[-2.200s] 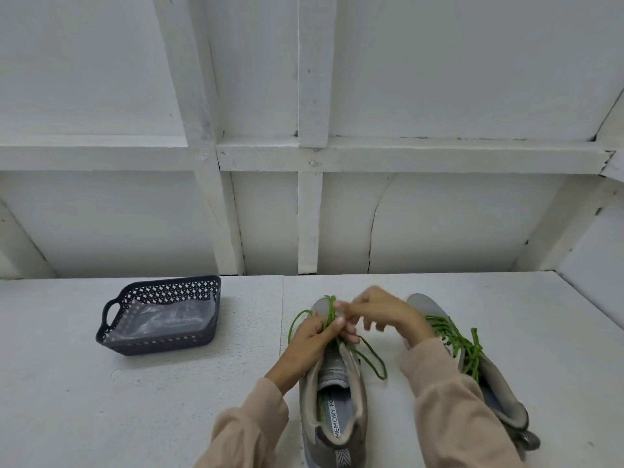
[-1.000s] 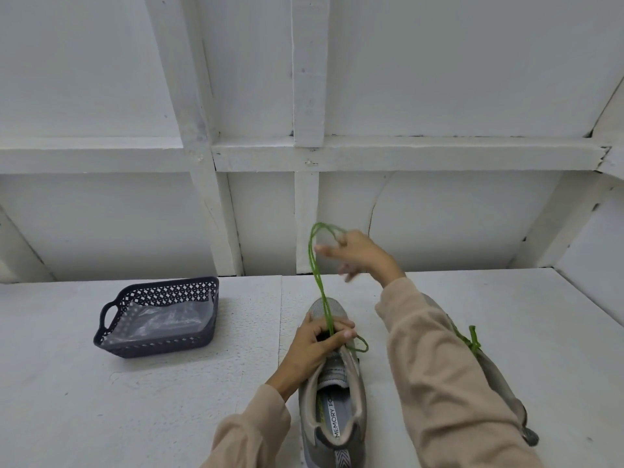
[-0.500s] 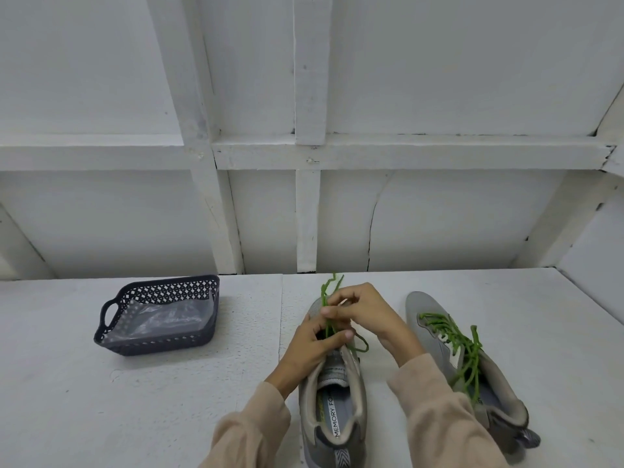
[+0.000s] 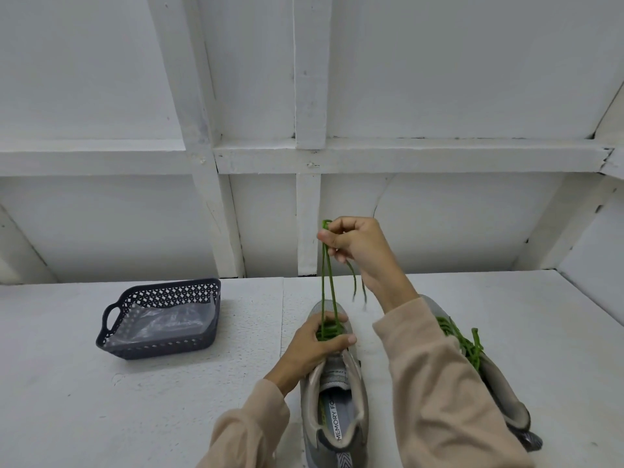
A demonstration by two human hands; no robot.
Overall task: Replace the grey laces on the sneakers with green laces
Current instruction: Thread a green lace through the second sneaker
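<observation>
While the right hand (image 4: pixel 358 244) pinches both green lace (image 4: pixel 327 282) strands taut, a hard tug could tip the sneaker (image 4: pixel 334 393) from the gripping left hand (image 4: pixel 317 342).

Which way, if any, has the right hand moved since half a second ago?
Yes. The right hand rose from the sneaker toe to above the table back edge, in front of the wall, pulling the green lace up.

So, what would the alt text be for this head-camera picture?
A person's right hand holds a green lace taut above a grey sneaker that the left hand steadies on a white table. A second sneaker, green-laced, lies at right; a dark basket sits at left.
</observation>
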